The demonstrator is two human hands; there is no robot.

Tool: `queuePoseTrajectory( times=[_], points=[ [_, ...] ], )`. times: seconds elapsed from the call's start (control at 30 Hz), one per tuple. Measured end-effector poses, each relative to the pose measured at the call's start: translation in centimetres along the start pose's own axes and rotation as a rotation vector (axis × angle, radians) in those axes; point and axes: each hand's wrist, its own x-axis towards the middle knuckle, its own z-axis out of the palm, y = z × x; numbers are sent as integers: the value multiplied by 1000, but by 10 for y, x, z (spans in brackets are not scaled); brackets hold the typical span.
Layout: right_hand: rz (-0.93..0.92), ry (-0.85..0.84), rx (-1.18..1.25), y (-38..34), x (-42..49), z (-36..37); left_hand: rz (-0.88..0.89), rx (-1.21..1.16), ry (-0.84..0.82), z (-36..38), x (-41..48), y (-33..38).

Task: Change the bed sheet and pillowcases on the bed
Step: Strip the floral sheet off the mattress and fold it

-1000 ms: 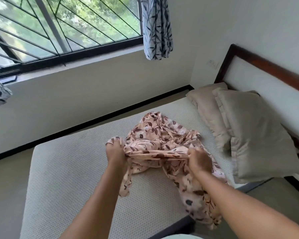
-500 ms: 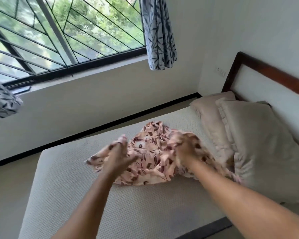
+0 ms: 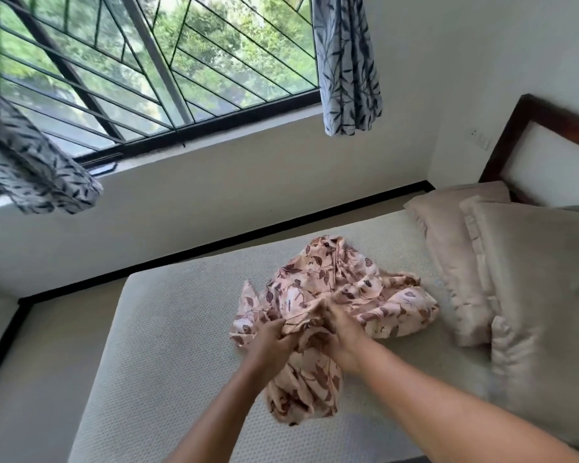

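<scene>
While my left hand [image 3: 269, 342] and right hand [image 3: 345, 340] grip the bunched floral sheet [image 3: 331, 289], the mattress [image 3: 181, 362] lies bare — spreading it and the pillowcases [image 3: 532, 295] remain.

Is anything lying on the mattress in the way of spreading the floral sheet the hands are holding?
Yes: two beige pillows lie at the head end of the mattress, beside the bunched floral sheet. The left hand and right hand grip it directly.
</scene>
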Motion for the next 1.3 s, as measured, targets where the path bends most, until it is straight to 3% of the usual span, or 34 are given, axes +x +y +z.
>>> queuePoseTrajectory(
  times=[0.17, 0.3, 0.4, 0.47, 0.5, 0.57, 0.6, 0.7, 0.83, 1.07, 1.17, 1.23, 1.3],
  points=[
    [105, 185, -104, 7, 24, -3, 54, 159, -29, -3, -17, -7],
    [162, 225, -376, -3, 34, -7, 161, 572, -50, -18, -31, -28],
    [214, 192, -471, -2, 42, -1, 173, 627, -48, -23, -40, -39],
    [112, 266, -487, 13, 73, -8, 147, 613, -59, -26, -44, -44],
    [18, 371, -638, 30, 116, -30, 149, 629, -57, -27, -45, -46],
    [45, 534, -702, 47, 168, -55, 172, 673, -67, -32, -49, -46],
    [72, 479, -629, 51, 171, -53, 183, 665, -72, -35, -50, -45],
    [113, 420, -845, 47, 110, -11, 178, 580, -120, -47, -58, -47],
    [290, 275, -423, 42, 75, 20, 221, 519, -149, -61, -59, -61],
    [-12, 660, 124, 13, 82, 43, 128, 542, -209, -106, -44, -128],
    [-284, 841, -143, -4, 56, 67, 57, 490, -313, -121, -36, -163],
    [-480, 946, -422, -5, 50, 77, -17, 302, -379, -131, -32, -182],
    [-560, 810, -595, -5, 44, 92, -152, -5, -409, -143, -29, -200]
  ],
)
